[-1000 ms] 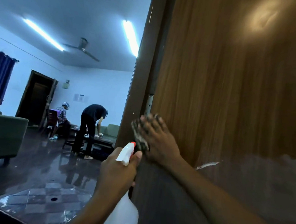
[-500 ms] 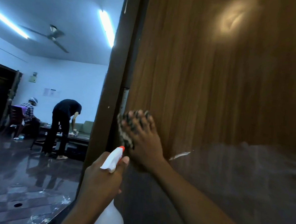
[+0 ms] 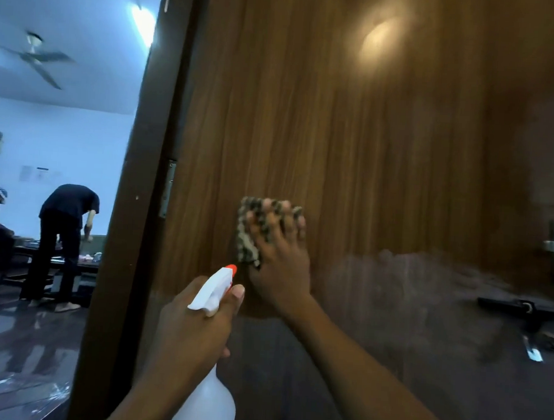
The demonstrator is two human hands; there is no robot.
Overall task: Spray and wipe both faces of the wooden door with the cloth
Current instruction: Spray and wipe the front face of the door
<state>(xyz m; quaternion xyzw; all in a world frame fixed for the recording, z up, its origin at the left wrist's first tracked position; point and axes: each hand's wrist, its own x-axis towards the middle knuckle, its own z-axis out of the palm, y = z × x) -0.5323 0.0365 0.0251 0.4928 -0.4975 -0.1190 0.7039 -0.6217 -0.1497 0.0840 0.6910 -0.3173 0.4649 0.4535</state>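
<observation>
No legible text, labels or numbers anywhere. Paper sheets (image 3: 30, 173) on the far wall carry dark marks, too small and blurred to read. The spray bottle (image 3: 209, 399) shows a plain white side to the camera.
</observation>
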